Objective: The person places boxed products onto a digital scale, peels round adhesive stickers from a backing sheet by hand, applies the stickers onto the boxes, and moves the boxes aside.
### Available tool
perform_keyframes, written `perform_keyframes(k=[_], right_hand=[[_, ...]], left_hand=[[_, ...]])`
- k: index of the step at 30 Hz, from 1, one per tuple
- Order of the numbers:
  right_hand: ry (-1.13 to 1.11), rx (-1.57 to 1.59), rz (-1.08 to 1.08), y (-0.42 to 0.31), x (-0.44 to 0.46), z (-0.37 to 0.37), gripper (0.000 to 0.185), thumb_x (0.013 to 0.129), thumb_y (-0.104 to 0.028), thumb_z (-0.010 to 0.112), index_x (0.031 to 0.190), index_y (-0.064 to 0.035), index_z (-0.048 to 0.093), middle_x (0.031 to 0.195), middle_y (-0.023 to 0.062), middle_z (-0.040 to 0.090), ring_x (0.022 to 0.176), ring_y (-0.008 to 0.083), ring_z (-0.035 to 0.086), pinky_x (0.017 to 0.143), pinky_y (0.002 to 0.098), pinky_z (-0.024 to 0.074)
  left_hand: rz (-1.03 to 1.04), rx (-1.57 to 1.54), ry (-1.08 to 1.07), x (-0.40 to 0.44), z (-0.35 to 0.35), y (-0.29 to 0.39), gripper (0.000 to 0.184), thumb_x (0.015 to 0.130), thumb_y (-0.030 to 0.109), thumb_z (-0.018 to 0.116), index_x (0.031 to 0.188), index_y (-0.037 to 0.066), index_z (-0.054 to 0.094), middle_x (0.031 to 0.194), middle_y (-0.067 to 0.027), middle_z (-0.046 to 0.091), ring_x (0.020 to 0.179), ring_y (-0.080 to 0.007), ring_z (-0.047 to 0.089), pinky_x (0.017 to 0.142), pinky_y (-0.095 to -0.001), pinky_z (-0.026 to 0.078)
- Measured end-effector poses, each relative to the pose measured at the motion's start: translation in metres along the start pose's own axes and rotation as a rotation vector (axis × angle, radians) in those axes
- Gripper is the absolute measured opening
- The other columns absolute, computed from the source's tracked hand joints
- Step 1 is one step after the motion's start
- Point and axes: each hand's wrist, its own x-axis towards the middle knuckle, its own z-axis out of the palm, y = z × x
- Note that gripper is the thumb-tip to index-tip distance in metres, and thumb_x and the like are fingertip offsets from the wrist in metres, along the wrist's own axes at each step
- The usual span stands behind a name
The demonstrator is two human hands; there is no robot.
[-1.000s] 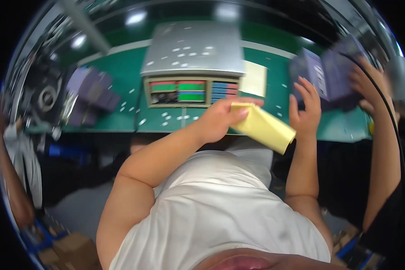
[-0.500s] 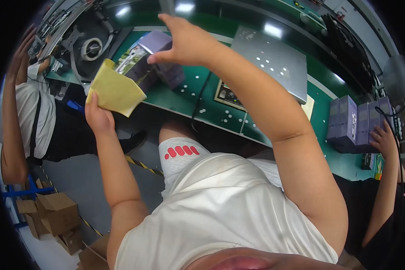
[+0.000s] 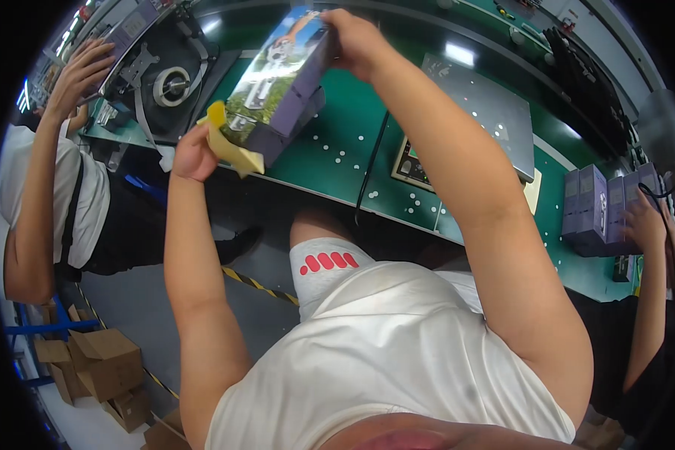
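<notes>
A printed box with a glossy picture on one face and purple sides is tilted above the near left edge of the green table. My right hand is closed on its far upper end. My left hand is closed on a yellow cloth, which lies against the box's lower end; whether the fingers also touch the box is hidden. Part of another purple box shows behind and below the printed one.
A silver-topped scale stands right of the box, with white round dots scattered on the green table. Purple boxes are stacked at right by a co-worker's hand. Another person's hand is at left near a tape roll.
My right hand has taken hold of the printed box's far end and the box has come up, tilted. The yellow cloth has moved from open air to the box's lower end.
</notes>
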Motion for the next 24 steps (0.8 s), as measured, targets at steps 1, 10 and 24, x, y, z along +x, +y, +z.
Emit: perform_keyframes(k=[1, 10, 24], right_hand=[[0.003, 0.009, -0.009, 0.008, 0.012, 0.008, 0.041, 0.099, -0.039, 0.061, 0.125, -0.0079, 0.064, 0.118, 0.0113, 0.069, 0.099, 0.0242, 0.068, 0.087, 0.0471, 0.0562], [0.131, -0.096, 0.07, 0.08, -0.016, 0.014, 0.103, 0.089, -0.073, 0.061, 0.164, -0.0125, 0.025, 0.167, 0.024, 0.027, 0.155, 0.0416, 0.023, 0.117, 0.0684, 0.0228], [-0.254, 0.343, 0.014, 0.048, -0.098, -0.007, 0.076, 0.089, -0.033, 0.067, 0.157, -0.021, 0.035, 0.155, 0.0112, 0.049, 0.137, 0.0331, 0.05, 0.11, 0.0701, 0.0307]], left_hand=[[0.017, 0.05, 0.028, -0.004, 0.009, -0.008, 0.046, 0.104, 0.019, 0.05, 0.144, -0.003, 0.05, 0.142, -0.0182, 0.06, 0.132, -0.0337, 0.056, 0.115, -0.0459, 0.042], [0.016, -0.199, -0.16, -0.033, 0.0, -0.035, 0.035, 0.104, 0.018, 0.049, 0.133, 0.002, 0.059, 0.136, -0.013, 0.064, 0.119, -0.0293, 0.061, 0.108, -0.0489, 0.045], [0.059, 0.283, 0.033, 0.023, 0.059, -0.04, 0.038, 0.107, 0.01, 0.045, 0.142, -0.006, 0.051, 0.141, -0.0159, 0.059, 0.131, -0.0289, 0.057, 0.113, -0.0431, 0.044]])
